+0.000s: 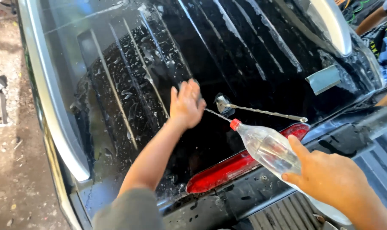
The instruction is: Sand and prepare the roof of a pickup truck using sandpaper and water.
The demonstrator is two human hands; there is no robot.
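Right hand (330, 179) grips clear red-capped plastic bottle (268, 149), neck pointing far-left at open left hand (186, 104) on wet dark car window (159, 55).

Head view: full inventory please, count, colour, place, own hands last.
vehicle roof: 1, black and wet with soapy streaks, fills the upper middle of the view
roof rails: 2, silver, one along the left edge and one at upper right
brake light: 1, red, on the rear edge below the roof
antenna: 1, thin and metallic, lying low over the roof at centre right
plastic bottle: 1, clear with a red cap, tilted, a thin jet of liquid leaving the cap
ground: dirt, brown, at far left
another person's arm: 1, upper right corner
left hand: flat on the wet roof
right hand: gripping the plastic bottle
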